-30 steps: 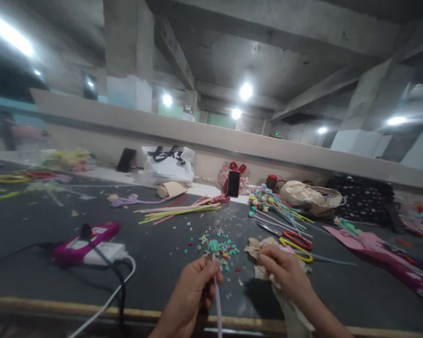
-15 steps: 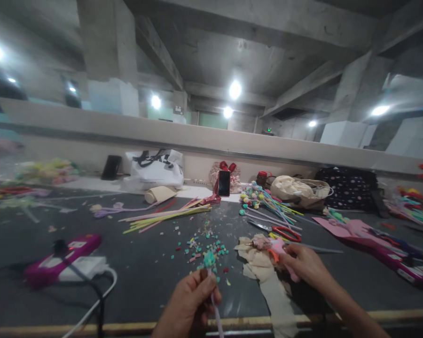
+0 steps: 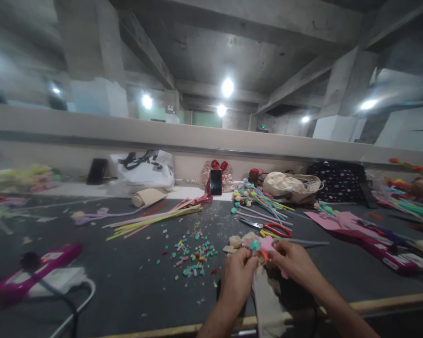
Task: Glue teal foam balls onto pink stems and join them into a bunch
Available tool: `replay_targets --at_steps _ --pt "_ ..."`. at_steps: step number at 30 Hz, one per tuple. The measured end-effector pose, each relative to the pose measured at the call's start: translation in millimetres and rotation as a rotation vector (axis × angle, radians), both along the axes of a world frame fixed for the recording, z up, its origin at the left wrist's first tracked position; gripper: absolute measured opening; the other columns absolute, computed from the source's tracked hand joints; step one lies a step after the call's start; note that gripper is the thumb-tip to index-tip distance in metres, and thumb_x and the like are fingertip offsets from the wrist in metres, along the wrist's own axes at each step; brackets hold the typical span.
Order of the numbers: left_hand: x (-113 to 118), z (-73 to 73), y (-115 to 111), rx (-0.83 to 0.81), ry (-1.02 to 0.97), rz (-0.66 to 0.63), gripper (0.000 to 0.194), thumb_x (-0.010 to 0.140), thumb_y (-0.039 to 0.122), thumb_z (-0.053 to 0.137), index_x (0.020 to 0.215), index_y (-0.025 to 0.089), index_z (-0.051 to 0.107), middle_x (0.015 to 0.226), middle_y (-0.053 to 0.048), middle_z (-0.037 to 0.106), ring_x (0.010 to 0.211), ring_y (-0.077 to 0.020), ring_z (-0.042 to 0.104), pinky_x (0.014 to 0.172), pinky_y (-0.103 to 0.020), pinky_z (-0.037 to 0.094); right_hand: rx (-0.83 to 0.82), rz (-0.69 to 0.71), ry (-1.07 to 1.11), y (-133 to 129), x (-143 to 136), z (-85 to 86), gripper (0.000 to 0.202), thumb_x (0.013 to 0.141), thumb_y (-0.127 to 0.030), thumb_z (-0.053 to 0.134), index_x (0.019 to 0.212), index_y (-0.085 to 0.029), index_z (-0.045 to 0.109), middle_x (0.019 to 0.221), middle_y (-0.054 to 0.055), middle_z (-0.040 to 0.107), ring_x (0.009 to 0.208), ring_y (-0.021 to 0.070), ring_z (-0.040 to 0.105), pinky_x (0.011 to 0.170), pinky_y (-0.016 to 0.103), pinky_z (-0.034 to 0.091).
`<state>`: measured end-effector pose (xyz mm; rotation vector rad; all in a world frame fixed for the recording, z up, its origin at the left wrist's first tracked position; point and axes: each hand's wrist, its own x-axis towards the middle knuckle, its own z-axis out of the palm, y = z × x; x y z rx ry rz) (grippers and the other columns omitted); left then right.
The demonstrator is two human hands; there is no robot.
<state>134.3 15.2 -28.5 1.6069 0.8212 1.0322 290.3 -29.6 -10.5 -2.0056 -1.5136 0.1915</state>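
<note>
While two hands work close together over the near right part of the surface [image 3: 127,267], one lilac stem [image 3: 257,305] with one teal head [image 3: 254,245] sits in the left hand [image 3: 237,272], fingers pinched just below the head. Right hand [image 3: 294,263] has one pink glue gun [image 3: 267,243], fingers closed round its grip. Teal head at the gun's front end; contact can't be told. Left forearm rises from bottom centre, leaning right; right forearm slants in from bottom right. Both low, above one crumpled beige strip [image 3: 270,295].

Other counts: one pair of red-handled scissors [image 3: 281,229] beyond the right hand, two magenta power strips (left [image 3: 56,264], right [image 3: 387,257]), one white bag [image 3: 144,171], one upright phone [image 3: 215,182] centre back. Small coloured bits [image 3: 197,253], too many to count, left of the hands.
</note>
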Motion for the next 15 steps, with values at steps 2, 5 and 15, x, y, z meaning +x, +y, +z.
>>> replay_targets --at_steps 2,5,15 --pt "0 -5.7 3 0.004 0.037 0.052 0.017 0.064 0.019 0.048 0.048 0.017 0.052 0.045 0.006 0.042 0.050 -0.0108 0.036 0.049 -0.024 0.018 0.041 -0.013 0.038 2 6 4.9 0.025 0.069 -0.035 0.048 0.051 -0.017 0.053 0.037 -0.003 0.054 0.037 0.0115 0.048 0.040 0.020 0.027" --pt "-1 -8.9 5 -0.011 0.048 0.077 0.017 0.062 0.019 0.050 0.045 0.018 0.050 0.043 0.006 0.041 0.049 -0.0109 0.035 0.049 -0.024 0.017 0.118 -0.055 0.109 7 18 15.4 0.025 0.065 -0.034 0.052 0.047 -0.017 0.053 0.035 -0.003 0.051 0.038 0.0120 0.047 0.041 0.021 0.027" --pt "-14 9.1 13 -0.428 -0.244 -0.069 0.026 0.062 0.041 0.055 0.068 0.015 0.056 0.062 -0.002 0.062 0.059 -0.0128 0.052 0.053 -0.022 0.036 0.405 -0.059 0.634 -9 10 33.6 0.024 0.070 -0.039 0.049 0.075 -0.017 0.054 0.054 -0.004 0.053 0.045 0.0103 0.047 0.043 0.020 0.036"
